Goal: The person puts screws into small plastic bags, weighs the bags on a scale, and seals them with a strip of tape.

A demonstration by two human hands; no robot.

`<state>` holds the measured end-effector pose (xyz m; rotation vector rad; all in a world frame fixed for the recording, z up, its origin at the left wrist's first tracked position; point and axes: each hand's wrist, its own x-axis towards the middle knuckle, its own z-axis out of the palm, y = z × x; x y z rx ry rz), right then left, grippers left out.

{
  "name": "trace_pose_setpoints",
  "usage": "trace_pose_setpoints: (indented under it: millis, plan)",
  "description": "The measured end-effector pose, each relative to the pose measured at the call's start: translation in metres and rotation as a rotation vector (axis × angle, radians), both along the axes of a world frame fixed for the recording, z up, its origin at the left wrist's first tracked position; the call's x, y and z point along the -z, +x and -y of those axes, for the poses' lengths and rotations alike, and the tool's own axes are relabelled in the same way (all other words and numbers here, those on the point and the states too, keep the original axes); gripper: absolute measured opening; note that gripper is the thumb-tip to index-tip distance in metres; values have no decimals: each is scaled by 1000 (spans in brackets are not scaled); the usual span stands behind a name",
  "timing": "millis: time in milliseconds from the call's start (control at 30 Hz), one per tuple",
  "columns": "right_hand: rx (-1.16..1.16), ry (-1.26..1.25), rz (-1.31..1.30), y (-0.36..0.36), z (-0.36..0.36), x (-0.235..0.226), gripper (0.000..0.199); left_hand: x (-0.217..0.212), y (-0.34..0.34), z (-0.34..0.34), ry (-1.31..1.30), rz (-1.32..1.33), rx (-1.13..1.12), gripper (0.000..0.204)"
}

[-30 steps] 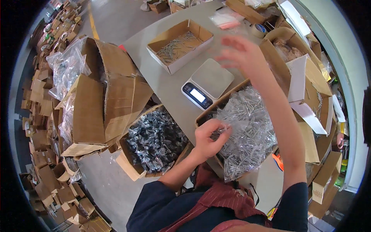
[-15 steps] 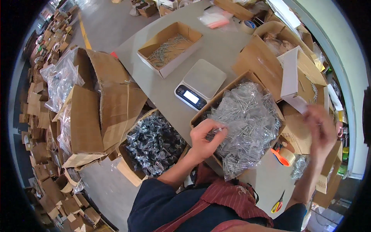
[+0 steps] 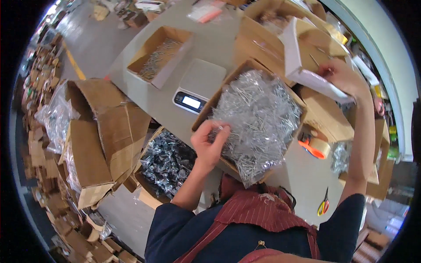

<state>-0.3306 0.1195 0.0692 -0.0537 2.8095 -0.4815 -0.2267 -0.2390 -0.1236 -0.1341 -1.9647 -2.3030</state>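
Observation:
My left hand (image 3: 208,143) pinches the edge of a clear plastic bag between thumb and fingertips, beside the near left wall of a large cardboard box. Heaped in that box are clear bags (image 3: 258,118) of long, thin silver screws or nails. At the right, my right hand (image 3: 348,81) reaches over the rim of a tilted white-sided carton (image 3: 294,50). Its fingers are curled together inside, close to a loose screw or nail (image 3: 314,60); whatever they grip is hidden.
A digital scale (image 3: 199,79) stands left of the bag-filled box. Beyond it, a shallow carton (image 3: 179,55) holds loose screws or nails. A box of small dark bagged parts (image 3: 169,162) is at lower left. An orange tape dispenser (image 3: 313,147) and scissors (image 3: 323,206) lie at right.
My right hand has moved up and inward, from in front of the white-sided carton into it. My left hand keeps its pinch. The whole view has shifted.

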Motion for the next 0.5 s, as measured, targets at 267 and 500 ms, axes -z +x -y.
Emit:
trace_pose_setpoints:
  millis: [267, 500]
  plan:
    - [215, -281, -141, 10, -34, 7, 15, -10, -5, -10, 79, 13, -23, 6]
    - [117, -81, -169, 11, -68, 34, 18, -9, -3, -9, -16, -7, -41, 9]
